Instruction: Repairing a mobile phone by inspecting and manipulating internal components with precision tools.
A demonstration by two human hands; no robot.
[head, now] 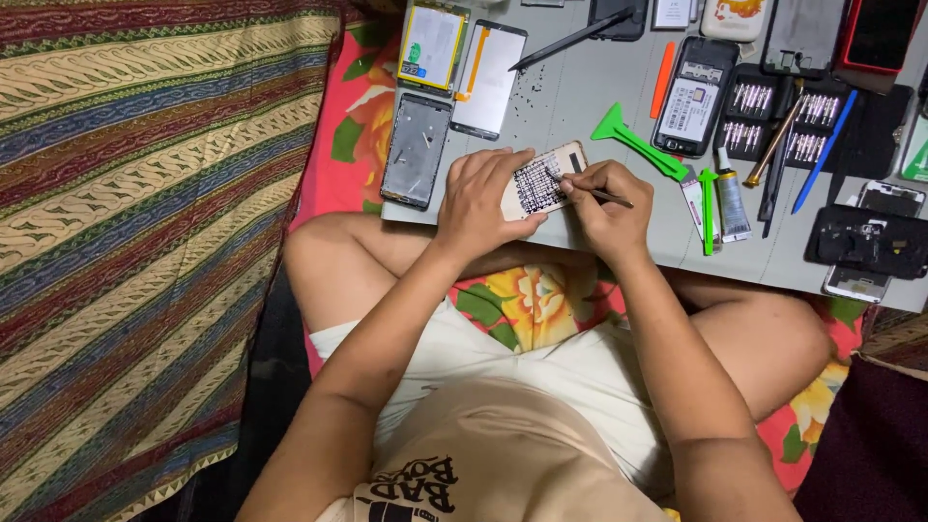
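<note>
Beige phone back panel (543, 181) lies on the grey work surface (580, 97), gripped along its left edge by curled left hand (480, 203) fingers; right hand (606, 205) fingers pinch a thin tool (592, 191), tip touching the panel.

Grey board (599, 97) — phone frames (417, 150), green pry tools (633, 138), bit sets (749, 116).

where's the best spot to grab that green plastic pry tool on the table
Grip the green pry tool by its long straight shaft, coming from above with fingers across its width. It lies flat on the grey table, wide forked head up-left, and the mid-shaft looks bare on both sides, probably easier than the far end beside the glue tube.
</note>
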